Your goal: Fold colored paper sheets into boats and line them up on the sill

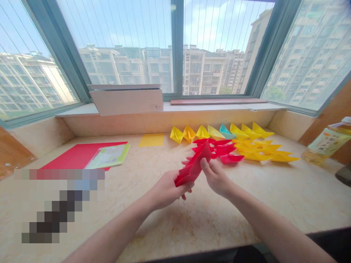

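A red folded paper boat is held up above the counter, tilted with its upper end to the right. My left hand grips its lower end, thumb in front and fingers partly hidden behind the paper. At the upper right end, my right hand pinches the paper with the thumb on the near side. Just behind it stand several red paper boats, partly covered by the held one. To their right are several yellow paper boats.
Along the back are more yellow boats and a blue boat. Yellow paper, red sheets and a clear packet lie left. A bottle stands right; a white box sits on the sill. A blurred patch hides the lower left.
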`<state>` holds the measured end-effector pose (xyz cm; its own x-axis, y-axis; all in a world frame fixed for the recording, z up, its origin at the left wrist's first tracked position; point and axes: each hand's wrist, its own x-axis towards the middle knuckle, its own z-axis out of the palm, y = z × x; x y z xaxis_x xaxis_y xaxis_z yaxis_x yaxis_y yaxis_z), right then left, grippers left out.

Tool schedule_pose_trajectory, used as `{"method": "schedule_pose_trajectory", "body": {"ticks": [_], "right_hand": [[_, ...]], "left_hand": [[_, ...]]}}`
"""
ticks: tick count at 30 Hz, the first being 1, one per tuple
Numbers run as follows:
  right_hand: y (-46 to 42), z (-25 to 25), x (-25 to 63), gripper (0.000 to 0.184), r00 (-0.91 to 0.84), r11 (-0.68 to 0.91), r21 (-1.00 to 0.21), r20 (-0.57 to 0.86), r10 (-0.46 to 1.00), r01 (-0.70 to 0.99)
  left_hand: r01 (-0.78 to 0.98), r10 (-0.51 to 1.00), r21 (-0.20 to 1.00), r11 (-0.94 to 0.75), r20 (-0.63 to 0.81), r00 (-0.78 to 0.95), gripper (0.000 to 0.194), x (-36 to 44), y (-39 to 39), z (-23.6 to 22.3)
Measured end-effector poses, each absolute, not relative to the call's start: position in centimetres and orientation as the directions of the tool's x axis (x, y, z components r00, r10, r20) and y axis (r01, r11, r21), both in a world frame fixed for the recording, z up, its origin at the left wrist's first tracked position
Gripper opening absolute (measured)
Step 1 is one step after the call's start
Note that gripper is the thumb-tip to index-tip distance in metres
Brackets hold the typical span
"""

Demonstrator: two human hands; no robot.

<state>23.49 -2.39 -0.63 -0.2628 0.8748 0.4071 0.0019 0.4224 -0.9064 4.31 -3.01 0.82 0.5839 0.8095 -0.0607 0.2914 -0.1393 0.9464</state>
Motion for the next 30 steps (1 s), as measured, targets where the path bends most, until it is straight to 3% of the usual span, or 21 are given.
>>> {"method": "schedule_pose_trajectory", "body": {"ticks": [5,8,13,17,22,30], "right_hand": [[-2.45,-0.56,23.38,0.06,-0.357,0.387,-0.922,0.357,0.863,0.012],[-2.4,-0.3,23.34,0.058,-0.294,0.391,-0.92,0.372,0.88,0.006],[-2.29,-0.13,23.64,0.048,-0.114,0.462,-0.883,0.452,0.885,0.083],[-2.5,-0.34,23.81,0.047,-0.111,0.488,-0.866,0.477,0.872,0.11],[-2.58,-0.41,23.29,0.05,-0.105,0.512,-0.859,0.511,0.853,-0.018],[-2.68,-0.58,23.86,0.048,-0.098,0.5,-0.864,0.493,0.865,0.067]], "left_hand": [[0.189,0.779,0.976,-0.106,-0.036,0.626,0.042,3.92,-2.74,0.75],[0.163,0.799,0.984,-0.065,-0.047,0.599,0.048,4.16,-2.67,0.44],[0.19,0.856,0.978,-0.081,-0.03,0.516,0.043,4.72,-2.76,0.1],[0.178,0.838,0.982,-0.071,-0.038,0.545,0.04,4.85,-3.0,0.16],[0.184,0.845,0.979,-0.087,-0.026,0.534,0.037,4.79,-3.09,0.44],[0.213,0.841,0.974,-0.081,-0.048,0.539,0.034,4.87,-2.99,0.58]]}}
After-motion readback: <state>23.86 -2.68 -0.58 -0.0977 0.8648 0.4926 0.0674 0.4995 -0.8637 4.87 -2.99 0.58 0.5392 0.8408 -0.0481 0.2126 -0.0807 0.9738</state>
